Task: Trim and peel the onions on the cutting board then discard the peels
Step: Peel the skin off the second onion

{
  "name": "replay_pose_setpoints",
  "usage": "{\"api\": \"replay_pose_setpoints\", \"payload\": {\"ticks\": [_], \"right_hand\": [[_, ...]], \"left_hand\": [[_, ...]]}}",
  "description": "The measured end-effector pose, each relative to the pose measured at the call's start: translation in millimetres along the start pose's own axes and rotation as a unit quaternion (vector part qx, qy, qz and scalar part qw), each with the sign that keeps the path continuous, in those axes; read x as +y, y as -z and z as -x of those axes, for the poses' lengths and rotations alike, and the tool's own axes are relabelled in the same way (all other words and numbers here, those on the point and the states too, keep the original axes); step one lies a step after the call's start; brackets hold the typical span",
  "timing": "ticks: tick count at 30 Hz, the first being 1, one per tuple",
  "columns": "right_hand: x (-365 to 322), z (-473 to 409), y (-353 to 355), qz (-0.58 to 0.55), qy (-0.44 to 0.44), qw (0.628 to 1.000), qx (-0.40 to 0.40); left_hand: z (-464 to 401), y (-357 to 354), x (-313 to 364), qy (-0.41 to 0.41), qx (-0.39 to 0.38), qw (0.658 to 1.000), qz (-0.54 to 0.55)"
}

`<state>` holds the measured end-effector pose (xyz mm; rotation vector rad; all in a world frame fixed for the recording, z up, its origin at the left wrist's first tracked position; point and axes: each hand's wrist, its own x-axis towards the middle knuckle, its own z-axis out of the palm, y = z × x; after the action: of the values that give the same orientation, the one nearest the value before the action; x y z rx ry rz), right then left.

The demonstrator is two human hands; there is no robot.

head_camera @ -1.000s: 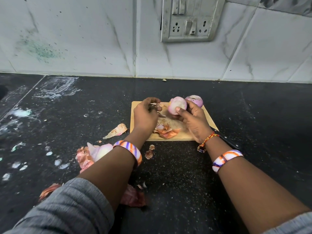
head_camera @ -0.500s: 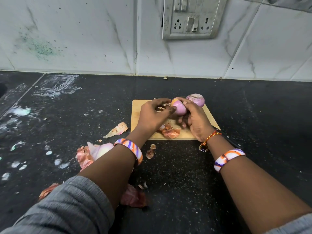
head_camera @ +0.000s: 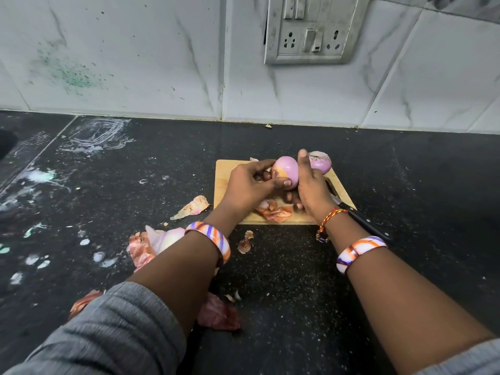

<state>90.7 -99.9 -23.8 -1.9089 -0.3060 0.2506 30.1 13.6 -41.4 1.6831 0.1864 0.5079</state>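
Fingers of both hands, left hand [head_camera: 247, 185] and right hand [head_camera: 311, 190], curled round a peeled onion [head_camera: 286, 171], gripping it above the cutting board [head_camera: 224, 185]; a second onion [head_camera: 322, 161] sat behind.

One head-worn wide-angle view looks forward and down from above the forearms, close over the counter [head_camera: 284, 280], facing the tiled wall [head_camera: 135, 63]; the board [head_camera: 224, 174] sits mid-frame.

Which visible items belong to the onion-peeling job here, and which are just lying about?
Job: peeled pink onion held by left hand and right hand; second purple onion; wooden cutting board; papery peels; black-handled knife.

Lying about: grey wall socket; white smears.
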Motion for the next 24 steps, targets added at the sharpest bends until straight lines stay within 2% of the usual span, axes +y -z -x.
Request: {"api": "replay_pose_setpoints", "payload": {"ticks": [3,7,9,11,14,15,16,19,21,24], "right_hand": [[0,-3,0,-0.032,-0.024,0.999,-0.010],[-2,-1,5,-0.126,-0.053,0.990,-0.041],[-2,0,8,-0.219,-0.054,0.973,-0.055],[-4,5,14,-0.342,-0.055,0.936,-0.069],[-10,14,23,-0.526,-0.037,0.846,-0.075],[-13,16,27,-0.555,-0.020,0.829,-0.068],[-17,16,31,-0.555,-0.008,0.830,-0.060],[-32,14,45,-0.486,0.000,0.873,-0.045],[-39,12,52,-0.476,-0.010,0.878,-0.044],[-41,9,56,-0.448,-0.026,0.893,-0.041]], "left_hand": [[1,1,0,0.006,0.013,0.999,0.029],[0,3,2,0.024,0.108,0.990,0.082],[-1,4,3,0.060,0.152,0.980,0.112],[-5,5,5,0.094,0.178,0.970,0.134],[-10,8,10,0.088,0.219,0.968,0.085],[-12,9,14,0.068,0.234,0.969,0.052],[-14,11,16,0.046,0.244,0.969,0.007],[-20,20,19,0.000,0.196,0.967,-0.161],[-28,22,13,-0.022,0.118,0.954,-0.274],[-40,21,-6,-0.055,0.021,0.920,-0.387]]}}
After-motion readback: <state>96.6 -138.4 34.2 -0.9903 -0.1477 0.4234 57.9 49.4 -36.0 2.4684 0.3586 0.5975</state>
